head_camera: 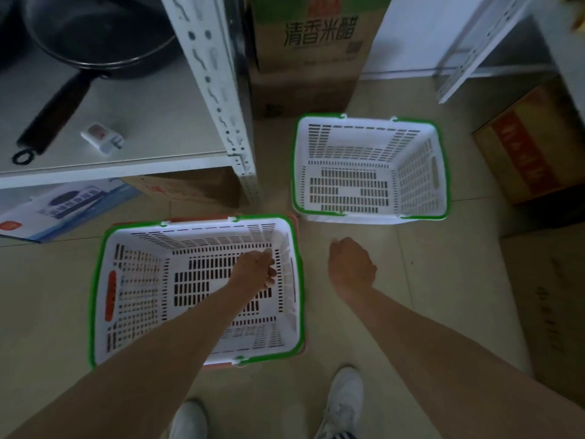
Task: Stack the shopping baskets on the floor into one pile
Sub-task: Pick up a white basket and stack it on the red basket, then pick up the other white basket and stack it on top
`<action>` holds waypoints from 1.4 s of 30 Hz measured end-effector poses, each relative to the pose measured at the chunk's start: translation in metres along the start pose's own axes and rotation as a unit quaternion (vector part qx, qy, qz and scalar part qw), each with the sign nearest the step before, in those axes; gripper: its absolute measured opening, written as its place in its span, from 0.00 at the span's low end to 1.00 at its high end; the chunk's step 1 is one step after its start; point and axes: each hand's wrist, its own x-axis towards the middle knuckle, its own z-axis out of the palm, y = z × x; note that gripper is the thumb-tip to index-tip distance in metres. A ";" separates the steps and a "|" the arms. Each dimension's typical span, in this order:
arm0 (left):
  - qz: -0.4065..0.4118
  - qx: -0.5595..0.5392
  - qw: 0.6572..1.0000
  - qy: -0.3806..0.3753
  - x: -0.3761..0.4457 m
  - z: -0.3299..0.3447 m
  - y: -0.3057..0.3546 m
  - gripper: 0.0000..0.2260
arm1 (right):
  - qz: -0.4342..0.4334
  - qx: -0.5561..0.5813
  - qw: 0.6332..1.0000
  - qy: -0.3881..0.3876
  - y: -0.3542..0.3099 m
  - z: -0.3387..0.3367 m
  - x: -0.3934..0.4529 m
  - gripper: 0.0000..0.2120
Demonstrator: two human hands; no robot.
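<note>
White plastic with green rims marks both shopping baskets on the tiled floor. The near basket sits at the person's feet, nested on an orange-rimmed basket whose edge peeks out at the far side and the near corner. The far basket stands by itself, well apart from that pile, in front of a cardboard box printed with dark characters.

The left hand reaches down inside the near basket, next to its right wall, fingers curled loosely; whether it grips anything cannot be told. The right hand hangs over bare floor between the two baskets, fingers bent inward in a loose curl, holding nothing.

To the left, a white metal shelf carries a black frying pan and a small white packet. Two white shoes show at the bottom edge.
</note>
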 end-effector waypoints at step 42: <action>0.027 0.217 0.940 0.263 0.253 0.102 0.148 0.37 | 0.159 0.132 0.973 0.101 0.144 -0.079 0.346 0.29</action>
